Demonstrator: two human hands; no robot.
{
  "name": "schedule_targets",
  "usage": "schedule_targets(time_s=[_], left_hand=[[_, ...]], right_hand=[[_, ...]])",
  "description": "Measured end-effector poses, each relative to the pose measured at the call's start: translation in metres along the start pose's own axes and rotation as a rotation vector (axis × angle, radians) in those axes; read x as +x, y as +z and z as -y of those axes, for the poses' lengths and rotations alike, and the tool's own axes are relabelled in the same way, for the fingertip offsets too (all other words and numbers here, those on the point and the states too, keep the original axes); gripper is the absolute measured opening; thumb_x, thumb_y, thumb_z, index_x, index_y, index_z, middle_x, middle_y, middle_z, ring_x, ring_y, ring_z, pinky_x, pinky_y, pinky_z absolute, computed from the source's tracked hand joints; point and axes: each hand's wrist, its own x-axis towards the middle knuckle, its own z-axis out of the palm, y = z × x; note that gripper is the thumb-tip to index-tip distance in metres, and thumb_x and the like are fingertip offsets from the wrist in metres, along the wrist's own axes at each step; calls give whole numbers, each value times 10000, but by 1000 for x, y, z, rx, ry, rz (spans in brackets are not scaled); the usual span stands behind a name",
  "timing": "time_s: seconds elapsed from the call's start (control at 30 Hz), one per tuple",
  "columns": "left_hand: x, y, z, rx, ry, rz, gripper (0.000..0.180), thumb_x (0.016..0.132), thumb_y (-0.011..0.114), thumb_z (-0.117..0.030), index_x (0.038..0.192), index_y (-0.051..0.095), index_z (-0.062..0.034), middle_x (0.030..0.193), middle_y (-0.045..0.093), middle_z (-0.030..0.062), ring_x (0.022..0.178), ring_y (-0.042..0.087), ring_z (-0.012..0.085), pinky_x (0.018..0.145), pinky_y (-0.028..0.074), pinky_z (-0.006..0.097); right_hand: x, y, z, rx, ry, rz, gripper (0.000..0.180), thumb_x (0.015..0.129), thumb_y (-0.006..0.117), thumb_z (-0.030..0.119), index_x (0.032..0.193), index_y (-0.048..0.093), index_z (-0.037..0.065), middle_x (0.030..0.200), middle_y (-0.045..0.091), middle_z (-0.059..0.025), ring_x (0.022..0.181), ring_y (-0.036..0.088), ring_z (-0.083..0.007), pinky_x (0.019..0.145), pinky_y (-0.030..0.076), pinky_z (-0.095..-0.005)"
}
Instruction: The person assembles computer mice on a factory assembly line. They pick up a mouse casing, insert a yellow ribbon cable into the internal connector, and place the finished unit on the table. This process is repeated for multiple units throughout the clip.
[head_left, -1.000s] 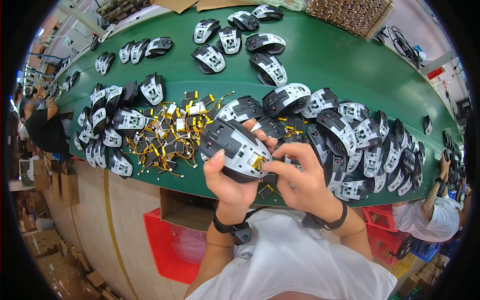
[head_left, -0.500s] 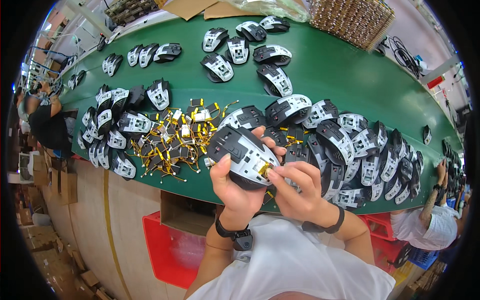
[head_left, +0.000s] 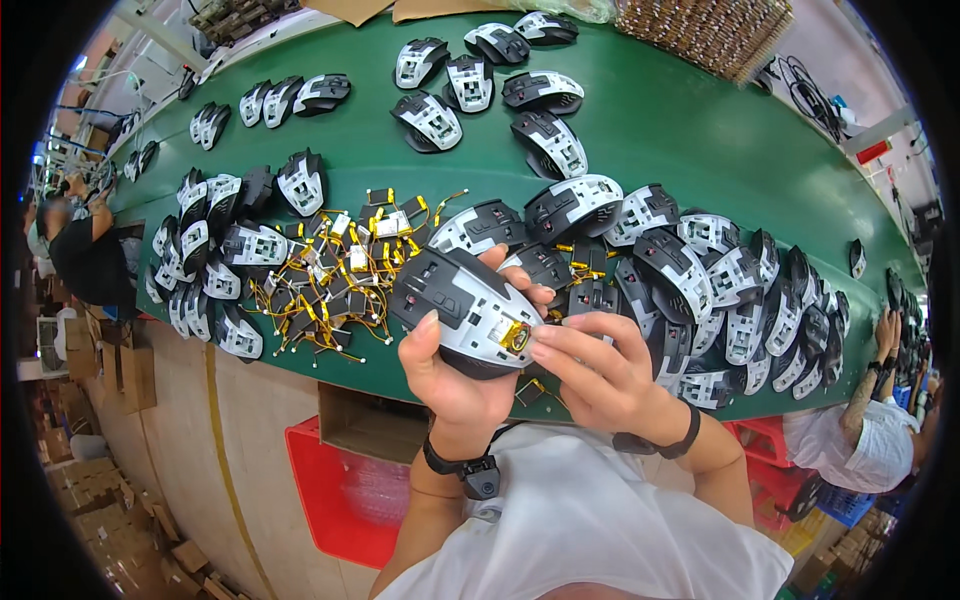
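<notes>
A black and white computer mouse [head_left: 462, 305] lies tilted in my left hand [head_left: 458, 388], which wraps round its sides with the thumb on the near edge. Its upper face has open cut-outs. In the recess at its right end sits a small battery [head_left: 515, 336] with yellow tape and thin wires. My right hand [head_left: 622, 380] has thumb and fingers pinched together beside that recess, touching the mouse's edge; what the fingertips hold, if anything, is hidden. Left of my hands, a heap of small batteries [head_left: 345, 265] with yellow tape and wires spreads over the green tabletop [head_left: 380, 172].
Many similar mice [head_left: 672, 275] are piled to the right, and another cluster [head_left: 222, 250] stands at the left. More rest farther back. A red bin [head_left: 322, 500] is below the table edge. Co-workers sit at the far left [head_left: 85, 250] and far right [head_left: 850, 445].
My hands and the mouse have shifted slightly left. My right fingertips have drawn from over the battery to the recess's right side, so more of the battery and its wires shows.
</notes>
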Motion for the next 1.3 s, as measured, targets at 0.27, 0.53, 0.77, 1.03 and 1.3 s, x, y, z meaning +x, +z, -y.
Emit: schedule_targets(time_s=[0.27,0.53,0.77,1.03,1.3], left_hand=[[-1,-1,9,56,-20,43,786,772,519,-505,1327,457,49,1096,597,178,1021,608,347,902,489,436],[-1,5,2,-2,9,17,775,820,500,-533,1311,496,66,1086,593,183,965,583,323,853,494,398],[-7,4,5,91,4,40,765,773,530,-464,1336,453,48,1121,600,189,1027,610,343,921,484,439],[-3,-1,4,247,-10,170,786,790,574,-453,1391,403,24,1341,517,224,1246,520,332,1054,405,449],[-16,-2,15,543,-196,383,999,863,667,-495,1530,106,-6,1562,218,175,1403,311,277,1123,298,424]], right_hand=[[0,2,1,30,59,-24,458,609,675,-33,1056,705,59,1096,614,-54,910,573,-256,756,508,-329],[2,-3,-1,140,34,8,450,612,657,-44,1046,705,66,1079,622,-52,934,588,-259,780,520,-341],[4,-2,2,81,48,-26,378,618,637,-55,969,694,73,1010,612,-54,896,594,-260,761,513,-342],[14,-34,-1,626,552,-9,503,728,711,39,1215,587,22,1196,590,-147,1031,603,-294,869,502,-382],[48,-53,-25,377,283,335,848,724,817,275,1406,394,-1,1283,529,-239,1136,556,-419,948,477,-428]])
